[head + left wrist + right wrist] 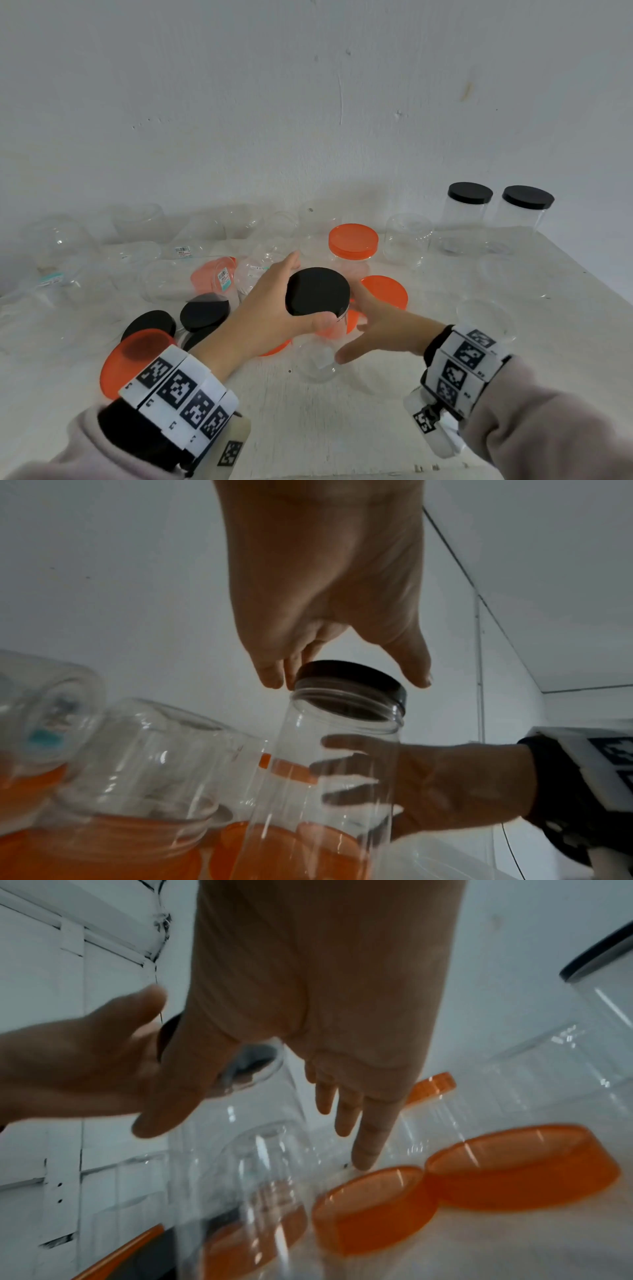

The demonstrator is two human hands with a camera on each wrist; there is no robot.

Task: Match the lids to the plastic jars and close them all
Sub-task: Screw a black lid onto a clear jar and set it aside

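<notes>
A clear plastic jar (317,359) (298,750) stands upright at the middle of the white table. A black lid (317,291) (346,674) sits on its mouth. My left hand (270,301) (325,588) reaches over from the left and grips the lid's rim, with the thumb on the near side and the fingers on the far side. My right hand (380,329) (342,1015) is beside the jar's right wall. Its fingers are straight and spread and show through the plastic in the left wrist view. I cannot tell whether the lid sits flat.
Two jars with black lids (469,205) (527,209) stand at the back right, and an orange-lidded jar (352,246) behind the hands. Loose orange lids (387,291) (133,363) and black lids (203,310) lie around. Several open clear jars (68,246) crowd the left and back.
</notes>
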